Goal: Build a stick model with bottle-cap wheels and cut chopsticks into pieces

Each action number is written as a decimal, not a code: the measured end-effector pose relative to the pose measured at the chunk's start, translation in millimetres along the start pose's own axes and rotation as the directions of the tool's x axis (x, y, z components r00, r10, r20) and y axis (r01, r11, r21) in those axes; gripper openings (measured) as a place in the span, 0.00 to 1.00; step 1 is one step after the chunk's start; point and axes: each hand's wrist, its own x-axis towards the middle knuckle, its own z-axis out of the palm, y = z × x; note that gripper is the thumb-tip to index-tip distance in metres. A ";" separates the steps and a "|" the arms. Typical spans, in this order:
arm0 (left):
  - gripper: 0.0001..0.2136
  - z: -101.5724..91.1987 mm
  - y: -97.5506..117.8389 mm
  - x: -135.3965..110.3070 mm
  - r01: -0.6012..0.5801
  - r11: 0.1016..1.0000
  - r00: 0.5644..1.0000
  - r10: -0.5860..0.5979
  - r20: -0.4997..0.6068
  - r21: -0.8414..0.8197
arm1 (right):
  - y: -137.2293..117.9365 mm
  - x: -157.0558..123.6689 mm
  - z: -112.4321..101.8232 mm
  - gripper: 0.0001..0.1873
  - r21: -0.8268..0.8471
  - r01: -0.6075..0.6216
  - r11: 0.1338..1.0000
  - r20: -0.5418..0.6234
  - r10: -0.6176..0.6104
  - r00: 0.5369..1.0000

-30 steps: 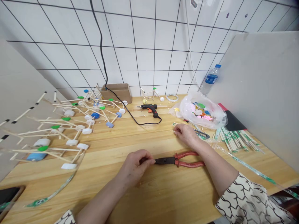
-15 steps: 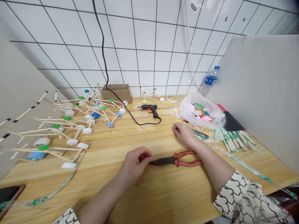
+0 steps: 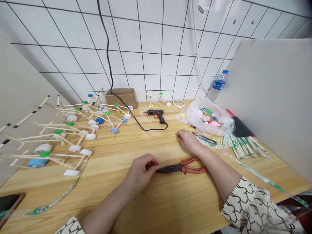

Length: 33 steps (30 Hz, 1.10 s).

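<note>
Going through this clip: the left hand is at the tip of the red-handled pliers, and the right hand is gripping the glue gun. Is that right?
No. The right hand is not gripping the glue gun; the head view shows it resting on the tabletop, apart from the gun. The left hand is at the tip of the pliers, as you said.

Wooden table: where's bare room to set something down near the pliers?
Bare wood lies between the glue gun and the right hand, and in front of the pliers toward the near edge. Another patch lies between the stick-and-cap models and the left hand. Crowded: the left side under the models, and back right by the plastic bag and chopsticks.
</note>
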 end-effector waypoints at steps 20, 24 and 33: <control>0.05 -4.5 -4.4 1.4 -0.083 0.988 0.997 0.084 0.000 0.128 | -41.0 -24.1 -6.8 0.09 0.099 0.177 0.979 0.120 -0.188 0.975; 0.05 -6.2 -5.2 2.7 -0.083 0.985 0.996 0.087 -0.018 0.152 | -40.0 -24.0 -12.3 0.12 0.112 0.172 0.979 -0.001 -0.173 0.985; 0.08 -9.3 -12.3 5.0 -0.167 0.933 0.982 0.185 -0.025 0.320 | -60.9 -37.8 6.0 0.17 0.274 0.308 0.911 0.028 -0.327 0.944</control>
